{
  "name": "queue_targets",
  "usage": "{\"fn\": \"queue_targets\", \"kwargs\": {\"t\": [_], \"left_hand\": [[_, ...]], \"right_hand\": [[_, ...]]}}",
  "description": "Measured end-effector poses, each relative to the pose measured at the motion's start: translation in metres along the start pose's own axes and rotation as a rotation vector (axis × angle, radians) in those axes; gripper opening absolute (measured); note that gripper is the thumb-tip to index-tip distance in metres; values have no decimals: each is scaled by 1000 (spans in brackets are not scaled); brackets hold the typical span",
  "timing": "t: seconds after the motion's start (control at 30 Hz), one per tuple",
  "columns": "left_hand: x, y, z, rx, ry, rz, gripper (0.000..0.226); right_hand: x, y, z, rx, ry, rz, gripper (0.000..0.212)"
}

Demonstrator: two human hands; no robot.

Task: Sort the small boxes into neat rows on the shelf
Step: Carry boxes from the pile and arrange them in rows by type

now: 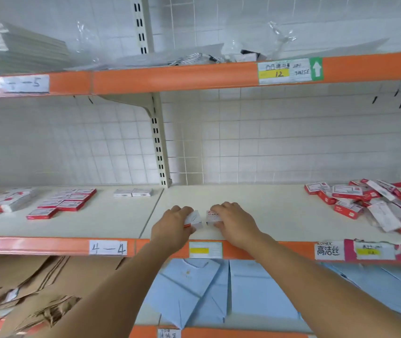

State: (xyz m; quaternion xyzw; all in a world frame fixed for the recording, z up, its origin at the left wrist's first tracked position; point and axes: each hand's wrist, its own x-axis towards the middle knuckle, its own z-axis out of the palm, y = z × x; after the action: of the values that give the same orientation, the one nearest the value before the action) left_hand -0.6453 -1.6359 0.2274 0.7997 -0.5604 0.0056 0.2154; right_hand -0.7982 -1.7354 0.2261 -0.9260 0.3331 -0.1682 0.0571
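Both my hands reach onto the cream middle shelf (pixel 255 211) near its front edge. My left hand (pixel 174 224) grips a small white and red staple box (pixel 194 220), tilted. My right hand (pixel 233 222) holds a second small staple box (pixel 212 217) right beside it; a narrow gap separates the two boxes. A loose, jumbled pile of red and white boxes (pixel 375 203) lies at the shelf's right end. On the left shelf section more of the boxes (pixel 67 202) lie in rough rows, and a pair of white boxes (pixel 133 192) sits at the back.
An orange-edged upper shelf (pixel 170 78) holds plastic-wrapped goods and stacked sheets. A slotted upright (pixel 159 142) divides the shelf back. Below, light blue folded envelopes (pixel 194 291) and brown paper bags (pixel 24 289) fill the lower shelf. Price labels (pixel 205 250) line the orange front rail.
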Motion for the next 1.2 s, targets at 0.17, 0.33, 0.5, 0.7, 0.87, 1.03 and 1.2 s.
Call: {"fn": "queue_targets", "kwargs": {"t": [0.17, 0.33, 0.5, 0.7, 0.87, 1.03, 1.2], "left_hand": [[-20, -66, -33, 27, 11, -58, 45], [-30, -128, -61, 49, 30, -73, 46], [-27, -170, -75, 30, 29, -76, 44], [-5, -193, -78, 16, 21, -62, 44], [18, -204, -73, 30, -19, -49, 43], [31, -216, -63, 51, -144, -5, 45], [44, -235, -59, -53, -229, 29, 51]], "right_hand": [[25, -65, 23, 31, -1, -20, 39], [44, -121, 41, 65, 11, -14, 45], [61, -155, 55, 39, 9, -11, 39], [90, -168, 62, 5, 12, 2, 40], [122, -165, 67, -14, 28, 7, 41], [141, -162, 79, 8, 32, 37, 41], [156, -168, 88, 7, -5, 75, 42]]}}
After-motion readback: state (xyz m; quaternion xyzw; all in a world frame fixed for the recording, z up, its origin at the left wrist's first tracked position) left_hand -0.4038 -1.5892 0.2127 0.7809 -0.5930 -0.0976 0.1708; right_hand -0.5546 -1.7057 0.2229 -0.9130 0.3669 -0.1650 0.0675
